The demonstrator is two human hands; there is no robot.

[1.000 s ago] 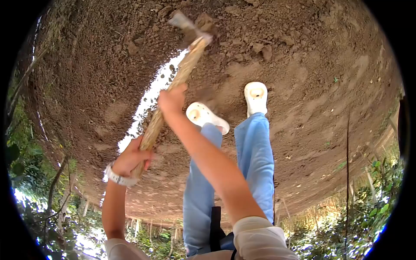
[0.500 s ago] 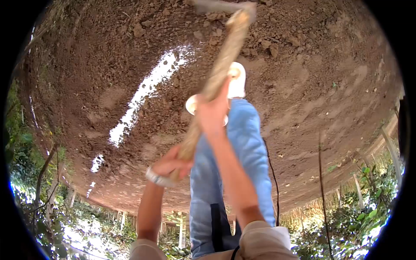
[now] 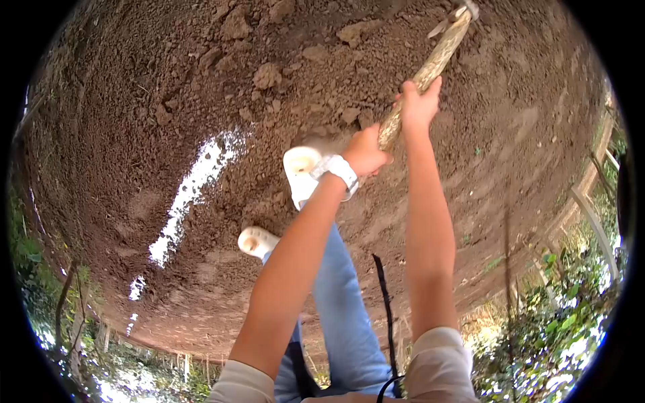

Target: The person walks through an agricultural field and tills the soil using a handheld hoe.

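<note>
My left hand (image 3: 367, 153), with a white watch (image 3: 337, 169) at its wrist, is closed around the near end of a hoe's rough wooden handle (image 3: 437, 59). Farther along the same handle, my right hand (image 3: 419, 109) grips it too. The handle slants up and to the right, away from my body. At its far end the hoe's metal head (image 3: 468, 9) shows near the top edge, only partly visible. Whether the head touches the soil cannot be made out.
Loose brown soil (image 3: 201, 87) with clods spreads ahead, crossed by a bright sunlit strip (image 3: 195, 188). My light-coloured shoes (image 3: 295, 176) stand on it below the handle. Thin dark stems (image 3: 385, 302) rise near my right leg. Green plants (image 3: 551, 322) border the ground behind me.
The hoe has swung from top centre to the upper right. Both hands moved up and right with it, still gripping the handle. My feet have shifted in view to the left.
</note>
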